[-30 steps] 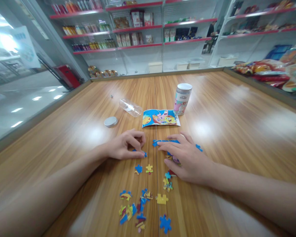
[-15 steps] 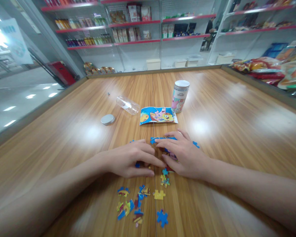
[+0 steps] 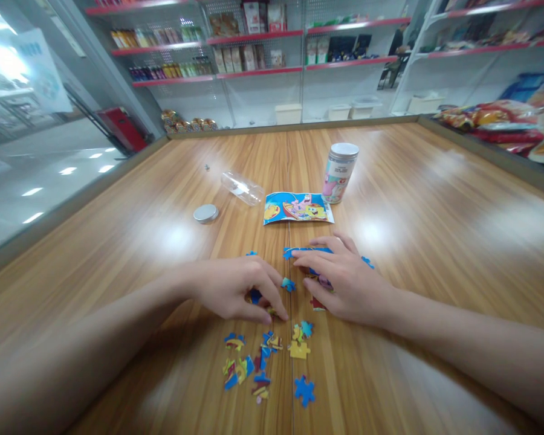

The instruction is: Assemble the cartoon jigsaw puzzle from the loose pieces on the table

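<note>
Fingers spread, my right hand [image 3: 342, 275] lies over a partly joined jigsaw puzzle [image 3: 310, 251], hiding most of it. A blue strip shows above its fingers and a dark red piece [image 3: 318, 304] below. My left hand [image 3: 242, 287] curves low over several puzzle pieces, thumb and index fingertip apart, with a yellowish piece [image 3: 272, 311] showing between them. Between the hands lies a blue puzzle piece [image 3: 288, 284]. Nearer to me are a yellow piece [image 3: 300, 350], a blue piece [image 3: 304, 391] and several mixed-colour pieces [image 3: 240, 370].
Beyond the hands lies a cartoon picture sheet [image 3: 298, 208], with a printed can [image 3: 340, 173] upright at its right end. A clear plastic bottle [image 3: 242, 188] lies on its side near a silver lid [image 3: 205, 213]. Stocked shelves [image 3: 258, 36] stand behind the wooden table [image 3: 412, 241].
My left hand has drawn back from my right hand, its index finger now bent down toward me. The blue piece between the hands has come into view. The camera view has shifted slightly.
</note>
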